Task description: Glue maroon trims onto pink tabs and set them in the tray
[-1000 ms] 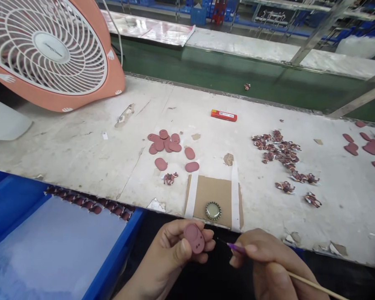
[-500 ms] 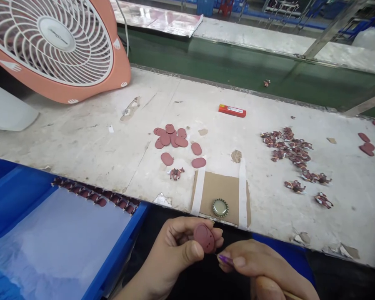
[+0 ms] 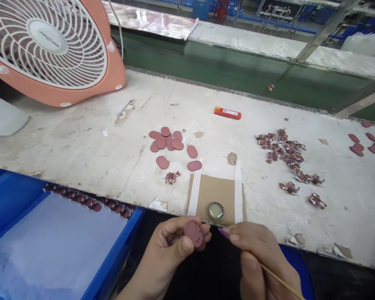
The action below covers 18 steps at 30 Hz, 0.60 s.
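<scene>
Left hand (image 3: 167,254): closed, thumb and fingers gripping an oval maroon piece (image 3: 194,233) with small holes in its face, held just above the near edge of the bench (image 3: 81,141); right hand (image 3: 256,254): closed on a thin wooden stick (image 3: 281,277), its purple tip (image 3: 224,233) just beside the oval piece and not touching it; directly ahead of the hands, a cardboard pad (image 3: 212,196) held to the bench by white tape strips (image 3: 238,191), with a ribbed metal bottle cap (image 3: 216,211) lying on it near the bench edge; beyond the pad, loose maroon ovals (image 3: 165,139), some overlapping, some lying apart; beside them, one small maroon-and-white figure (image 3: 171,178); to the right of the pad, a scattered heap of similar small figures (image 3: 283,152); further right, more maroon ovals (image 3: 365,146); on the far side of the bench, a red box (image 3: 227,113), lying flat; at the bench's far left, an orange-and-white electric fan (image 3: 46,46), tilted; below the bench at left, a blue plastic bin (image 3: 121,237) lined with pale plastic sheet (image 3: 56,246), a row of small maroon pieces (image 3: 87,202) lying along its far edge.
</scene>
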Motion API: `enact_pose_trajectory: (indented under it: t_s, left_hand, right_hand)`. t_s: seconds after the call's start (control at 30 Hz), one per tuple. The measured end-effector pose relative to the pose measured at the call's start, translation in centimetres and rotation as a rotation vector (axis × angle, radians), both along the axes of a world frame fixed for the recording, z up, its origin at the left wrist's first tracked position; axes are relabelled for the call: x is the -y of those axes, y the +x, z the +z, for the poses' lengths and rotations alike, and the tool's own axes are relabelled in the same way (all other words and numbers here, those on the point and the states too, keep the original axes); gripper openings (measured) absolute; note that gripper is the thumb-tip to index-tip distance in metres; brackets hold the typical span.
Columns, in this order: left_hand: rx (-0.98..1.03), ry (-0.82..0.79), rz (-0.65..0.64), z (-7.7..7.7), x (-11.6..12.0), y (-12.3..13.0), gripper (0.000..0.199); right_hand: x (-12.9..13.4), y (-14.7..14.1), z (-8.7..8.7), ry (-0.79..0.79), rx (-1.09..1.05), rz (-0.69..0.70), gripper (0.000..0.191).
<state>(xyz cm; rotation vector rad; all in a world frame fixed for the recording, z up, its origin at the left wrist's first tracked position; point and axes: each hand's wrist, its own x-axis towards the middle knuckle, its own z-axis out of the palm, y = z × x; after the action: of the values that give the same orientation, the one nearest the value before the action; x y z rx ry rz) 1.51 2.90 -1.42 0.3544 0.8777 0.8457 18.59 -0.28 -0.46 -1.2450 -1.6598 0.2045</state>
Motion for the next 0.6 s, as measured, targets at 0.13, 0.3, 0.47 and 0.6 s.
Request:
enact_pose_trajectory:
  t_s: [0.13, 0.3, 0.47, 0.6]
  left_hand:
    - [-0.026, 0.002, -0.011, -0.3, 0.0, -0.1, 0.029]
    - [-0.055, -0.026, -0.003, -0.2, 0.0, 0.0, 0.030]
    - [-0.033, -0.014, -0.018, 0.0, 0.0, 0.3, 0.028]
    - [-0.001, 0.027, -0.029, 0.0, 0.1, 0.5, 0.029]
  right_hand:
    - [-0.3, 1.7, -1.3, 0.029, 0.166, -0.022, 0.025]
    - [-0.2, 2.0, -1.9, 0.028, 0.186, -0.020, 0.027]
    - [0.1, 1.2, -0.7, -0.033, -0.012, -0.046, 0.021]
    - [0.6, -0.1, 0.2, -0.059, -0.384, -0.033, 0.020]
